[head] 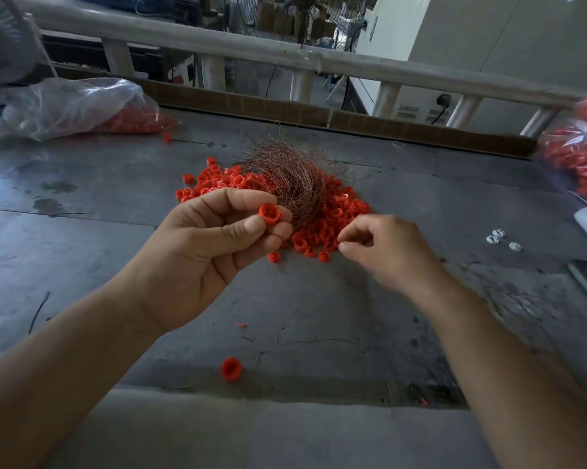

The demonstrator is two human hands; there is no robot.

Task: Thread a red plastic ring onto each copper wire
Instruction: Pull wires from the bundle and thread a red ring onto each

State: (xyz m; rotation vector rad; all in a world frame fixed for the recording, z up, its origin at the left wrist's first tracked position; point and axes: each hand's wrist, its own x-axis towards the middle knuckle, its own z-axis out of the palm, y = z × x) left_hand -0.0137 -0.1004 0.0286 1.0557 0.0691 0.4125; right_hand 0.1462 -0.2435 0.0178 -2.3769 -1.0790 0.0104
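My left hand (217,238) is raised above the grey table and pinches one red plastic ring (269,213) between thumb and fingertips. Behind it lies a tangled bundle of copper wires (287,170) on top of a pile of red rings (332,214). My right hand (383,247) hovers at the pile's right edge with thumb and forefinger pressed together; whether a thin wire is between them I cannot tell. One loose red ring (232,368) lies near the table's front edge, with a thin wire (319,341) beside it.
A clear plastic bag of red rings (82,106) lies at the back left and another bag (576,154) at the right edge. Small white parts (498,236) lie to the right. A cardboard strip (353,121) and a grey rail (285,59) border the table's far side.
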